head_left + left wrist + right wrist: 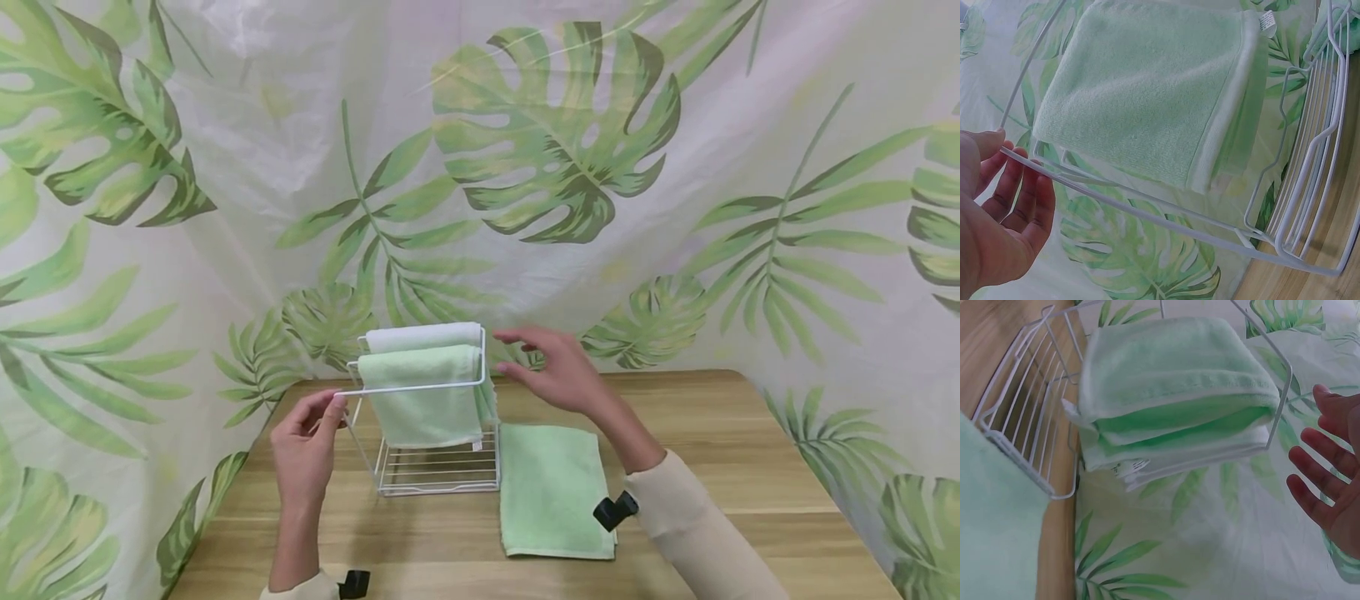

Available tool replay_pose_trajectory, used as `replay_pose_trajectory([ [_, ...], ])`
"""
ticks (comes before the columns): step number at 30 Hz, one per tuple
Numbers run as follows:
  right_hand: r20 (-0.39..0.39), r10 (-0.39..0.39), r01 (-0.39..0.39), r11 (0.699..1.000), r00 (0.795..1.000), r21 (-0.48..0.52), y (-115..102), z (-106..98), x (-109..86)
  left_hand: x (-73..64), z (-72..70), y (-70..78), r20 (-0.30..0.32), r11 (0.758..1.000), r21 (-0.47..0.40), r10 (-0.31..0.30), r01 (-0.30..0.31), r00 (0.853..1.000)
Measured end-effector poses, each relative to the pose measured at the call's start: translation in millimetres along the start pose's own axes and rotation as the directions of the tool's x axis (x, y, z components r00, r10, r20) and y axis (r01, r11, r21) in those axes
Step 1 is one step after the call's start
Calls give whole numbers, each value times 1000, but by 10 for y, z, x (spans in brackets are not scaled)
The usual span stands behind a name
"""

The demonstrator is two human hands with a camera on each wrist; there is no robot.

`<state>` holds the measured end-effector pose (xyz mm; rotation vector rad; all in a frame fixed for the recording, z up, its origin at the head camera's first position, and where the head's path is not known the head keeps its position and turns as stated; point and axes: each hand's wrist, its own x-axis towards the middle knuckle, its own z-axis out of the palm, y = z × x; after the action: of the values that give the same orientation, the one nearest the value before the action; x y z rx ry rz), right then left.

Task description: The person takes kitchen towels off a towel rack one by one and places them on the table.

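A white wire rack [438, 490] stands on the table, with a pale green towel [420, 408] draped over one of its upper bars. Behind it hangs a white towel [427, 336]. My left hand [306, 442] pinches the front left corner of the rack's top rail between thumb and fingers, clearly seen in the left wrist view. Just right of the rack's top, my right hand [555, 371] hovers with fingers spread and holds nothing; the right wrist view shows a gap between its fingertips [1300, 487] and the rail.
Another pale green towel [555, 500] lies folded flat on the wooden table [697, 467], right beside the rack's base. A leaf-print cloth [630, 275] hangs behind the table. Dark straps or mounts sit at both cuffs.
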<state>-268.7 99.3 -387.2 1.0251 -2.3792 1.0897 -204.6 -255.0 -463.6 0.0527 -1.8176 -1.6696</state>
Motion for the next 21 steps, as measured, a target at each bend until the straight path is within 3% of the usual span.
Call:
replay_pose_trajectory([
  [5, 13, -64, 64, 997, 998, 43, -66, 66, 184, -7, -9, -19, -5, 1000, -11, -2, 2, 1000],
  [11, 22, -111, 110, 994, 994, 27, -130, 180, 353, -10, -5, -13, -6, 1000, -10, 9, -9, 1000],
  [21, 94, -132, 135, 991, 987, -24, -216, 345, 585, 2, 0, 1, -2, 1000, 11, 23, -23, 1000],
])
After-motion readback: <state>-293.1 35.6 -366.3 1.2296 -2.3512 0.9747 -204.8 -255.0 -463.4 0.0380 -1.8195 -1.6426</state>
